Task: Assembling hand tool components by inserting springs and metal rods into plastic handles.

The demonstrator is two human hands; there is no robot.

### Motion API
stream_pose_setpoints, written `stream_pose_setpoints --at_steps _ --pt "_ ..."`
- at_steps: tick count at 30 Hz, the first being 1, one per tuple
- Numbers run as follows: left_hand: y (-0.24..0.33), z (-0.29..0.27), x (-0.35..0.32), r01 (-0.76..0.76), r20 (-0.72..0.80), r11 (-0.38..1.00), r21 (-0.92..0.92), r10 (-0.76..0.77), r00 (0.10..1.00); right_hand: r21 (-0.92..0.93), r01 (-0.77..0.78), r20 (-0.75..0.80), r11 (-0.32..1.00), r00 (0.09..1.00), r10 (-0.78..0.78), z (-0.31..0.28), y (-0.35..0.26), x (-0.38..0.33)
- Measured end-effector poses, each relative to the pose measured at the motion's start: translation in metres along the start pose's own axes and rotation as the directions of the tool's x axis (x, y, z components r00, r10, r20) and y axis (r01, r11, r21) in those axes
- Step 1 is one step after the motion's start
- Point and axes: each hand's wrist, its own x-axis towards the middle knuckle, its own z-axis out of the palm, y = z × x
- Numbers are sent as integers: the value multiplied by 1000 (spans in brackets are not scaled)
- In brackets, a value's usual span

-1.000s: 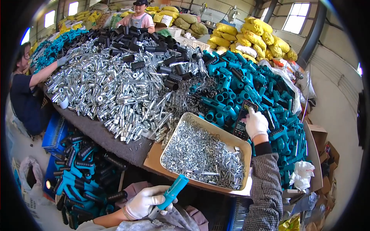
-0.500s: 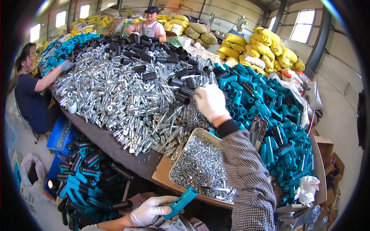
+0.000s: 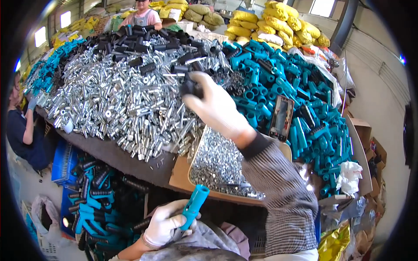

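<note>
My left hand (image 3: 164,224), in a white glove, is closed round a teal plastic tool handle (image 3: 197,201) held upright over my lap. Its hollow top end faces up. Out over the table, my gloved right hand (image 3: 217,104) has its thumb and fingers about a short black plastic sleeve (image 3: 190,88), somewhat blurred. Under that hand lies a heap of shiny metal rods and fittings (image 3: 117,104). Beneath my right wrist stands a shallow tray (image 3: 191,167) filled with small metal screws or nuts, partly hidden by my forearm.
Teal handles (image 3: 278,87) are piled on the right, with a narrow open case (image 3: 282,117) among them. Black sleeves (image 3: 139,41) lie towards the back. Finished-looking black-and-teal handles (image 3: 93,195) fill the space below left. Two other people stand across the table and at the left.
My right hand has moved left from the edge of the teal pile and now has a black sleeve in it. My left hand has turned the teal handle more upright. The view has shifted.
</note>
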Motion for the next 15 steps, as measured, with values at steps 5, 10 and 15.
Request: stream_pose_setpoints --at_steps 5,10,15 --pt "2 15 1 66 57 985 157 -75 996 259 -405 347 877 886 307 -53 -50 -174" --pt "-23 29 5 229 188 973 11 -227 955 345 -521 211 781 854 476 -47 -62 -259" --pt "-26 39 6 190 225 928 321 -270 936 347 -442 -3 827 881 473 -39 -64 -306"
